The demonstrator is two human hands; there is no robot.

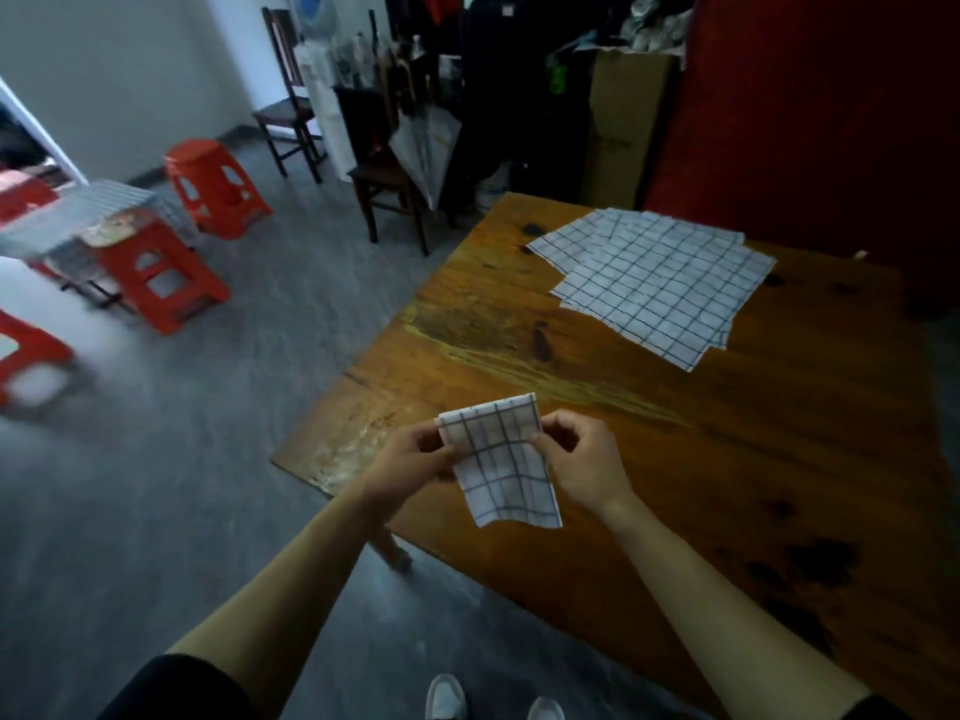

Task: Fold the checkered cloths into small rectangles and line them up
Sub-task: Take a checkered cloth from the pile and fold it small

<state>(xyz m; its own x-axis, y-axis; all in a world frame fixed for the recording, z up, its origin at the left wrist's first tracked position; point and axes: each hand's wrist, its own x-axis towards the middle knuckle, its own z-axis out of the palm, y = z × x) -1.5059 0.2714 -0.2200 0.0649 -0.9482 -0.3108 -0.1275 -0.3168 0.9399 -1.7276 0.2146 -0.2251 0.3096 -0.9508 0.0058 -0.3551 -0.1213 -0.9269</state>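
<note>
I hold a small folded white cloth with dark checks [501, 459] in the air above the near left corner of the wooden table [675, 485]. My left hand [415, 457] pinches its left edge. My right hand [579, 459] pinches its right edge. The cloth's lower part hangs down loose. Several unfolded checkered cloths [654, 280] lie flat in an overlapping pile on the far part of the table.
Red plastic stools [156, 272] and a wire rack stand on the grey floor to the left. Dark wooden chairs [387, 189], a folded umbrella and a cardboard box [623, 127] crowd the space behind the table. A red surface rises at the far right.
</note>
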